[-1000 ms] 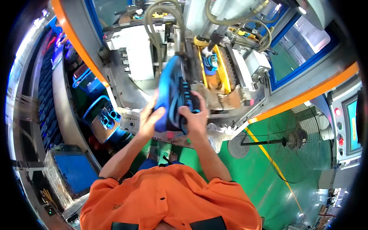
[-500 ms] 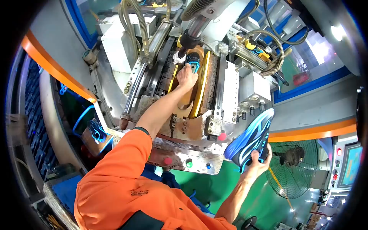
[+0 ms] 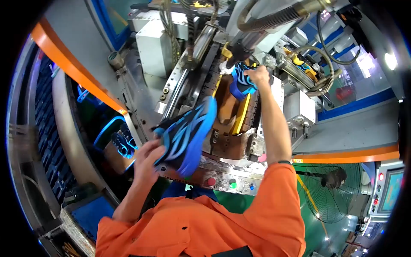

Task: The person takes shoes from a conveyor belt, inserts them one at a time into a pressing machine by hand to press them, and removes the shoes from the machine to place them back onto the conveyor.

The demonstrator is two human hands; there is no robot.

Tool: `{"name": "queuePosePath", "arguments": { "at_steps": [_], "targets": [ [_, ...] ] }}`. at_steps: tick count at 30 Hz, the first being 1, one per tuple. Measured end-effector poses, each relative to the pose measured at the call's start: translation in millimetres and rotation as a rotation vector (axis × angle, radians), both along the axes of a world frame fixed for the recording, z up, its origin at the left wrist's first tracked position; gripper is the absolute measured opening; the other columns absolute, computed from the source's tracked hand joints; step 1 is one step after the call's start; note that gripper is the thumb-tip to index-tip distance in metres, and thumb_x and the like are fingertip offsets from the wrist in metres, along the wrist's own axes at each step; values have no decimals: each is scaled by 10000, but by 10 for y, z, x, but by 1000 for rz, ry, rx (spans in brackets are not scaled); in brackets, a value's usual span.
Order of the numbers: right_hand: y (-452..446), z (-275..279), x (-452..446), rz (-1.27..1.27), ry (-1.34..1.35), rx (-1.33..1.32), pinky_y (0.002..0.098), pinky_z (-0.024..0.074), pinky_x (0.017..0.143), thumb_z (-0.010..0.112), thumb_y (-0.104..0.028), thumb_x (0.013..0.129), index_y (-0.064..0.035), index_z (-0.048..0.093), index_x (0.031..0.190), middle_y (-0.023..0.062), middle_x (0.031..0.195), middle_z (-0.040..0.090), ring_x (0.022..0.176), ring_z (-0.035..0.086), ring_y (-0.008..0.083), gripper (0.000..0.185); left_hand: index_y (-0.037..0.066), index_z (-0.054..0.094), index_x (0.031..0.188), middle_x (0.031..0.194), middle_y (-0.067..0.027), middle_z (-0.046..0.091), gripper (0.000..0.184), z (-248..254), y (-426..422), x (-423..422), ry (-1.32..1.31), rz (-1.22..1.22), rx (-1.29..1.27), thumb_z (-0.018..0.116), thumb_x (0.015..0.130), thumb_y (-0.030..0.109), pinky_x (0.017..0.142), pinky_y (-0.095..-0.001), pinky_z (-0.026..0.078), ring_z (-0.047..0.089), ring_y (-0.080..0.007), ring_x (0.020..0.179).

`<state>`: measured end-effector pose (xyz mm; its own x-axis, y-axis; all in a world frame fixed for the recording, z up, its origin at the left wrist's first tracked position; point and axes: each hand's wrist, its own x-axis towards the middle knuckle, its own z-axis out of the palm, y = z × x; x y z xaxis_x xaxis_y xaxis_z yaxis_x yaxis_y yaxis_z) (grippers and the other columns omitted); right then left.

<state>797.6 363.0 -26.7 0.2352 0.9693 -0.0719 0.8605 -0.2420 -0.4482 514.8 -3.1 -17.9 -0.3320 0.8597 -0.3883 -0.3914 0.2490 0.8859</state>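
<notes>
A black sports shoe with blue and violet parts tilts in front of the machine, slightly blurred. My left hand is closed round its near end. Inside the machine's long slot, a second blue-and-black sports shoe stands below the dark press rod. My right hand grips the upper right part of this shoe, and its fingertips are partly hidden. Beneath the shoes runs a brown mould bed with a yellow strip along its right side.
Metal rods and ribbed hoses surround the slot. A front panel carries red, green and blue buttons. Orange-edged guards curve on both sides. More blue-and-black footwear lies at the left. A fan and a control screen stand at the right.
My left hand has come out of the slot and now holds a shoe at the left front. My right hand has carried its shoe from the right side into the slot.
</notes>
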Motion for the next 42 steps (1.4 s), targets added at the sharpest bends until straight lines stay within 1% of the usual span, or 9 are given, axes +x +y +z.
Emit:
{"name": "queuePosePath", "arguments": {
  "at_steps": [3,10,13,15,19,24,34,39,42],
  "targets": [
    [290,-1160,-215,130,-122,333,421,528,843,711,-221,692,53,467,1076,264,1011,654,965,648,386,531,-48,642,1034,944,-51,638,315,139,-861,-431,92,214,85,646,769,123,793,-240,444,588,-120,855],
    [-472,-509,-632,-38,1,60,472,408,1007,719,-213,736,-16,427,1259,222,1207,580,1164,539,367,630,49,628,925,801,6,627,209,72,-2542,-111,231,939,-7,681,810,216,630,-242,443,579,-79,726],
    [-1516,-418,-711,487,154,647,423,305,1099,712,-126,756,12,416,1352,235,1372,451,1280,424,372,680,45,634,989,913,-18,623,244,-28,-3126,215,160,1153,-131,650,827,226,751,-318,455,579,-139,865],
    [-2608,-437,-883,626,696,800,381,470,913,625,38,776,29,558,1174,197,1204,583,1085,586,314,403,28,635,1045,998,-61,622,287,-69,-3434,438,383,1116,-261,637,828,215,806,-379,462,573,-194,958],
    [-4132,-1101,-973,1100,636,258,391,507,731,599,-26,833,-28,621,1058,153,1004,644,867,624,318,225,31,647,1016,1017,-95,635,267,-56,-3828,971,84,1336,-273,646,812,205,828,-424,489,589,-215,972],
    [-4415,-2332,-925,1355,467,445,413,503,740,527,-124,898,-97,617,1116,153,1022,612,890,605,364,237,69,652,963,943,-61,663,209,-598,-4794,1555,-196,1561,-63,671,802,200,777,-424,519,613,-185,894],
    [-5568,-273,-2790,1457,1138,400,279,479,647,567,-9,906,23,594,1104,110,873,593,738,560,164,202,-3,651,884,811,-112,666,231,-1860,-7350,1453,-62,2208,-269,729,751,168,569,-366,577,649,-205,668],
    [-7578,1549,-4047,1862,1076,788,205,383,549,623,12,851,12,642,975,47,871,613,648,482,95,126,18,554,570,524,-25,480,280,-2461,-8742,920,318,2304,-755,728,668,214,490,-300,360,439,-126,506],
    [-8643,2164,-4854,2007,936,791,202,418,596,663,-65,850,-2,652,973,-1,858,648,709,549,72,139,-14,579,804,670,-180,613,307,-3040,-9369,629,781,2224,-1150,696,732,260,605,-434,464,600,-332,606]
  ]
}}
